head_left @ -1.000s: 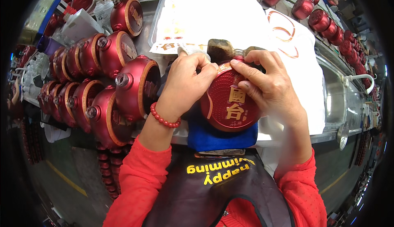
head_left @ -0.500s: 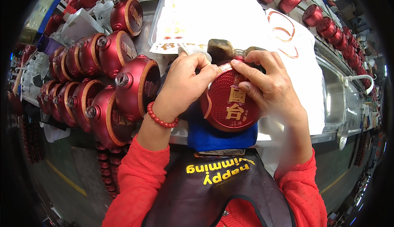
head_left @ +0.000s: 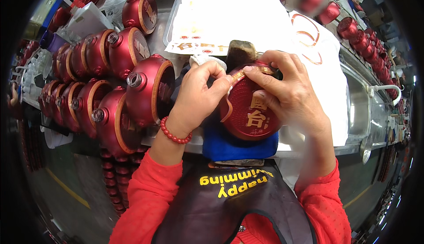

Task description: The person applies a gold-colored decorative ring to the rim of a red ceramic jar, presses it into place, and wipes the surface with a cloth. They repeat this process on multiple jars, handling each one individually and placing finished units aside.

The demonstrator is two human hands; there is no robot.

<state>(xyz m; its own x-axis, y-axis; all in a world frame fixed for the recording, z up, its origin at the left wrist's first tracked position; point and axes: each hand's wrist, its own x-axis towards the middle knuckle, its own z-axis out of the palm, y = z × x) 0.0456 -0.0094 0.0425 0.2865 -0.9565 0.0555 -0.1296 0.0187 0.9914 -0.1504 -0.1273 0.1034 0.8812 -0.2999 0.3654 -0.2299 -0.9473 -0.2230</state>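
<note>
Beyond the blue fabric cloth (head_left: 240,151), the left hand (head_left: 201,89) has its fingers pinching a thin, gold patterned strip (head_left: 238,75); best kept taut (slack would pucker). Over the cloth lies the round, satin-red bottle (head_left: 240,113), long axis and hidden neck seemingly pointing away from the cloth's near edge; the right hand's (head_left: 289,87) fingers hold its shoulder.

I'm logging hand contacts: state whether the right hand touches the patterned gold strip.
Touching. The head view shows the right hand with a fingertip on the gold strip edging the red bottle.
</note>
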